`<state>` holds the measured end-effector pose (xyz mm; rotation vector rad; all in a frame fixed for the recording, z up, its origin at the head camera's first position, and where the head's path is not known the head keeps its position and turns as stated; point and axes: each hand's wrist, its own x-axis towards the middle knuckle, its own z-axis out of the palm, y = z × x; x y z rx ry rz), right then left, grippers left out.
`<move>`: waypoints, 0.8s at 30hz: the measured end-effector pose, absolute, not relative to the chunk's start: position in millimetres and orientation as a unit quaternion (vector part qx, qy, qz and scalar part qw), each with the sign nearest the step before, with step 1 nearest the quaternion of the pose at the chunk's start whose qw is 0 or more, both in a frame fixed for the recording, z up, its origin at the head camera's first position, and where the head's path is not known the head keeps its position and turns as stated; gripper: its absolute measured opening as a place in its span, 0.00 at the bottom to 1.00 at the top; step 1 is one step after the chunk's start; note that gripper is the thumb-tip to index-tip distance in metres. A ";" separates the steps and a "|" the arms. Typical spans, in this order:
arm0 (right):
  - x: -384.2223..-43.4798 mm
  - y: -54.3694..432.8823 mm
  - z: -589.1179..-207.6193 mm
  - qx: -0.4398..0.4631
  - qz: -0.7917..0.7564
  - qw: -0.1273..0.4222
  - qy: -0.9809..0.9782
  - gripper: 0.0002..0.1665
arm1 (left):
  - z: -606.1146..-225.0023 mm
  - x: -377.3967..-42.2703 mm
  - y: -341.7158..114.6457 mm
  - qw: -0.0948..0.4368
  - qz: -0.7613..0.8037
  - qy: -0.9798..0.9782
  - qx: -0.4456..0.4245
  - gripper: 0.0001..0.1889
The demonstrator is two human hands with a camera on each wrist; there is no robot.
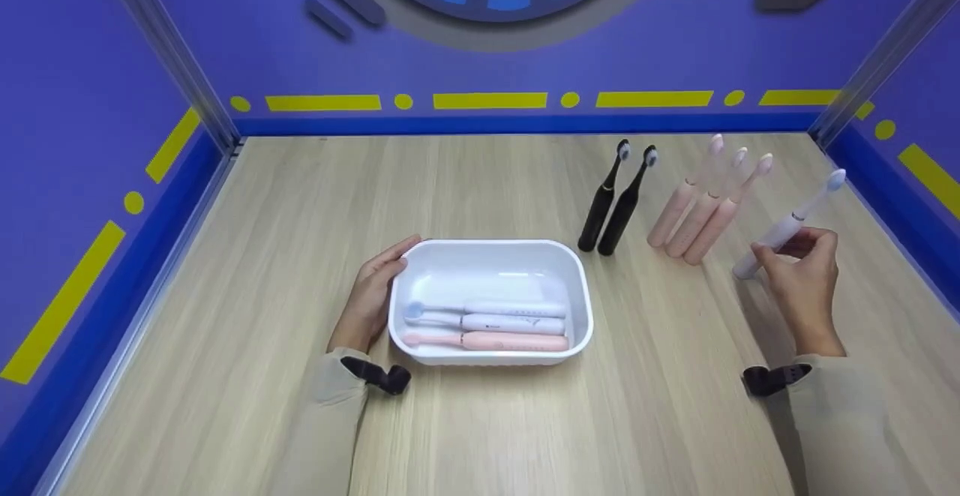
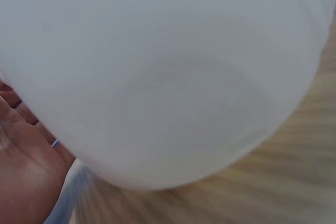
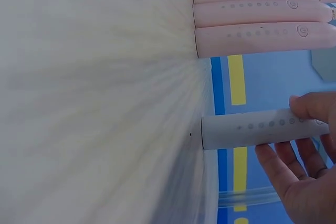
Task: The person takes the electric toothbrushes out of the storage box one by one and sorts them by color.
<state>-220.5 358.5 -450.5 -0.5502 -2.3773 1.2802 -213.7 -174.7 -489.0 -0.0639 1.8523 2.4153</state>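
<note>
At the left end of a white plastic tub (image 1: 491, 248), my left hand (image 1: 369, 293) grips the rim, its fingers along the outer wall; the tub's wall (image 2: 173, 77) fills most of the left wrist view. Inside lie two white electric toothbrushes and a pink electric toothbrush (image 1: 514, 341), heads to the left. My right hand (image 1: 810, 278) pinches a white electric toothbrush (image 1: 780, 233) by its handle. That toothbrush stands upright, its base at the tabletop, with thumb (image 3: 310, 104) on one side of the handle and fingers on the other.
Left of the held toothbrush stand three pink electric toothbrushes (image 1: 701, 218) close together. Farther left, two black electric toothbrushes (image 1: 619, 211) stand side by side. Blue and purple panels (image 1: 487, 68) wall the wooden table (image 1: 337, 188) at the back and sides.
</note>
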 end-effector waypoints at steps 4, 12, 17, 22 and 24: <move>-220.9 359.9 -450.8 -0.197 0.448 0.180 -0.854 0.25 | -488.9 -213.3 -174.9 0.049 0.793 0.607 -0.019 0.23; -220.5 361.5 -450.8 -0.200 0.440 0.161 -0.861 0.26 | -488.6 -213.8 -175.0 0.053 0.791 0.608 -0.026 0.23; -221.6 362.3 -450.6 -0.199 0.442 0.163 -0.859 0.25 | -488.4 -214.6 -175.0 0.053 0.793 0.606 -0.026 0.23; -221.1 362.3 -451.3 -0.193 0.452 0.171 -0.854 0.24 | -489.4 -214.0 -175.7 0.053 0.797 0.602 -0.016 0.23; -220.3 361.7 -451.4 -0.189 0.453 0.176 -0.853 0.24 | -489.8 -213.9 -175.9 0.053 0.800 0.598 -0.011 0.23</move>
